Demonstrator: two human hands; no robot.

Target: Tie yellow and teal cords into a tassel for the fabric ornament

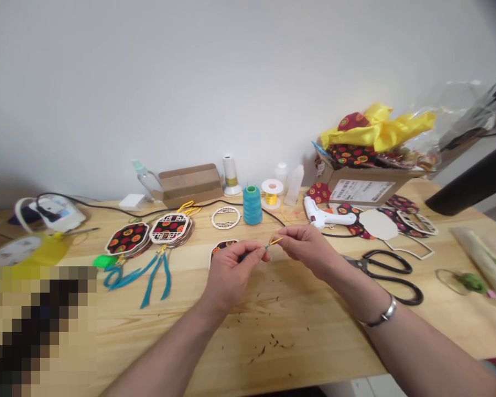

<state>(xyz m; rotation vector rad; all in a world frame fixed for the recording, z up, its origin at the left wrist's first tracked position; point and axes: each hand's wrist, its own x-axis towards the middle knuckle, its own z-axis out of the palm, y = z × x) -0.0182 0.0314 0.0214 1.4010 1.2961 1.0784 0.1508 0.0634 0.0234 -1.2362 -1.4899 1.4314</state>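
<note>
Viewed from my remote seat, wooden tabletop (182,342), left to right. Item: teal tassel (167,275), toward the left edge; soft, limp. Item: left hand (231,270), fingertips pinched on a small teal thread bit (267,246). Item: thin yellow cord (276,241), between the hands, over the middle, in from the near edge; I judge it nearly weightless, flexible, apt to slip or fray; best taken close to its tip. Item: right hand (308,251), thumb and finger closed on the cord. Item: black-handled scissors (392,278), toward the right edge; rigid, heavier, best taken by the loops.
</note>
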